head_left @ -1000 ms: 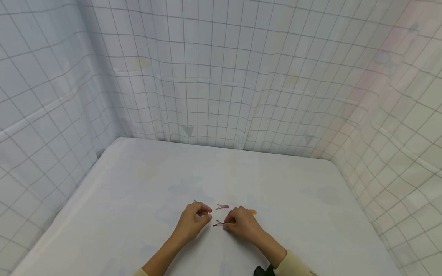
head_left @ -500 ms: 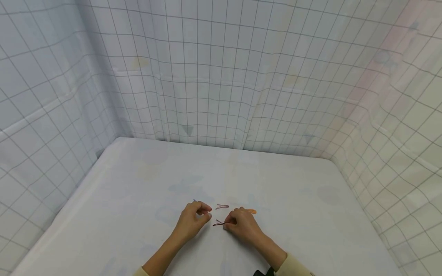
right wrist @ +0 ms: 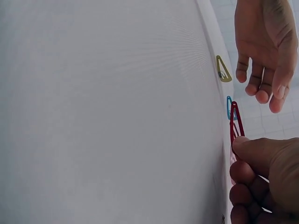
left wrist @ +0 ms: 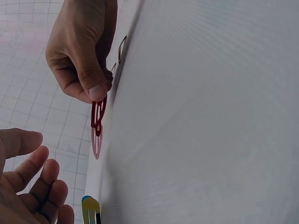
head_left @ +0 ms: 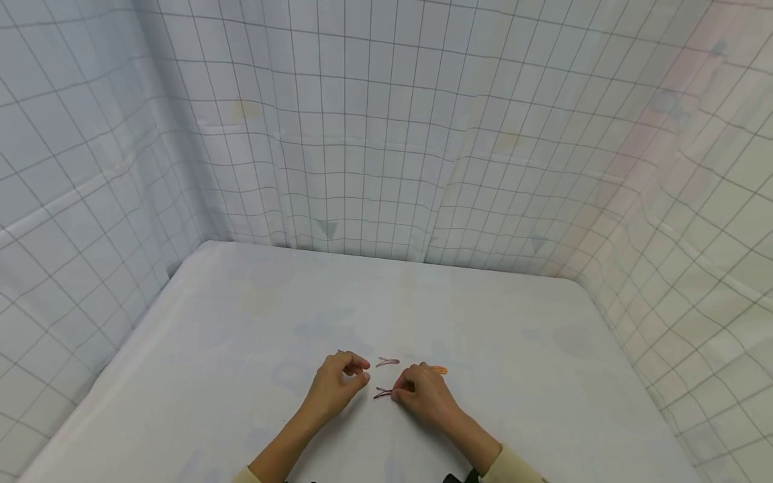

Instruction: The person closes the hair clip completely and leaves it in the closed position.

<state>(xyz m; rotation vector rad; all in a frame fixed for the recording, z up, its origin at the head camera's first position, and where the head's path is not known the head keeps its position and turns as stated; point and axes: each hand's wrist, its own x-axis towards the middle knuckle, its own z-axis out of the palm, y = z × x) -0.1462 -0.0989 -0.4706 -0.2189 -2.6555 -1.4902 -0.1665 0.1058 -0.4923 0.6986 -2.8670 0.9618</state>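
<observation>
My right hand (head_left: 425,392) pinches a dark red snap hair clip (right wrist: 239,122) between thumb and fingers, close over the white table. The thumb covers one end of the clip; in the head view its two splayed tips (head_left: 382,394) point left, towards the other hand. My left hand (head_left: 337,384) holds nothing, its fingers loosely bent and apart from the red clip. Beyond the gap between the hands lies a pink snap clip (head_left: 390,361). A yellow clip (right wrist: 227,78) and a blue clip (right wrist: 228,105) lie near my left hand.
An orange clip (head_left: 442,370) lies just past my right hand, partly hidden by it. Another dark-edged clip (left wrist: 123,46) shows behind the right hand in the left wrist view. Grid-patterned white curtains (head_left: 374,134) enclose the table (head_left: 386,302) at the back and sides.
The red clip has turned slightly in my right fingers, its free tips now angled a little differently. Both hands stay almost where they were, and the other clips have not moved.
</observation>
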